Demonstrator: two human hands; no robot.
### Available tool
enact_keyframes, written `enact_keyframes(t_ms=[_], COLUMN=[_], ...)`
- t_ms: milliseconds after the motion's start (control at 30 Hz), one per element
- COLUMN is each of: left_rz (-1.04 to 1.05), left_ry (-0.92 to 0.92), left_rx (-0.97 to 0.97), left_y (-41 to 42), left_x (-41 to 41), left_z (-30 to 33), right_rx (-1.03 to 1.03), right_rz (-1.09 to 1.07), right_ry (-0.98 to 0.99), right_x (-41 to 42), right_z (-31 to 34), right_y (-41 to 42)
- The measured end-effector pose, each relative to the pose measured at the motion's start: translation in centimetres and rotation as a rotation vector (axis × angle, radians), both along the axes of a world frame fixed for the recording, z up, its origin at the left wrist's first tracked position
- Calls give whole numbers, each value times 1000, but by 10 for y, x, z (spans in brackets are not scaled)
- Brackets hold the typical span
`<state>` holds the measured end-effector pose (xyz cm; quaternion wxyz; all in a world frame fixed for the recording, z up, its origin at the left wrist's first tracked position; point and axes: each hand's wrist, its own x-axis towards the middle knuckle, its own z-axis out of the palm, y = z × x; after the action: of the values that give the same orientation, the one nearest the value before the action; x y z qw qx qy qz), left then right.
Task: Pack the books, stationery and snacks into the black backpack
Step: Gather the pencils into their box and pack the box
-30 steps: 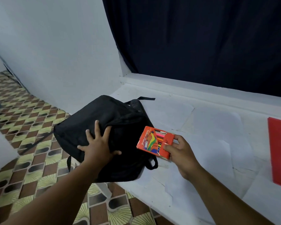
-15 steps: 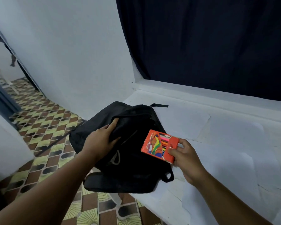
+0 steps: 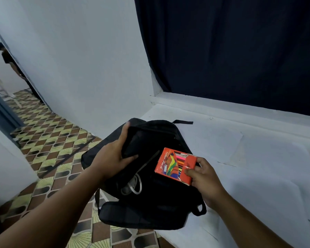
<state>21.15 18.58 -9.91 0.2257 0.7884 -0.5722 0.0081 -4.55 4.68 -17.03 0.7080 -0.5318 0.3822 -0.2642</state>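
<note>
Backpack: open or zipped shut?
Open: the left hand holds the backpack flap up, and a white cord shows inside.

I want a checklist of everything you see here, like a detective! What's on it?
Surface: white table covered with paper sheets.
Job's things: black backpack lies at the table's edge, flap lifted; orange colour pencil box over its opening.
Clutter: nothing seen.
Grippers: left hand grips the flap; right hand pinches the box.
Cables: white cord inside the backpack.
Surroundings: dark curtain, white wall, patterned floor tiles.
</note>
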Motion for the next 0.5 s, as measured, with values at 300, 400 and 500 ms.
enact_keyframes(t_ms=[300, 400, 500], left_rz=[-28, 39, 94], left_ry=[-92, 15, 143], left_rx=[-63, -151, -230], left_y=[-4, 0, 2], left_x=[12, 20, 27], left_z=[4, 16, 27], right_rx=[42, 29, 38], right_rz=[26, 56, 36], right_ry=[-24, 4, 14], right_x=[11, 21, 38], right_z=[0, 1, 3], right_y=[6, 9, 10])
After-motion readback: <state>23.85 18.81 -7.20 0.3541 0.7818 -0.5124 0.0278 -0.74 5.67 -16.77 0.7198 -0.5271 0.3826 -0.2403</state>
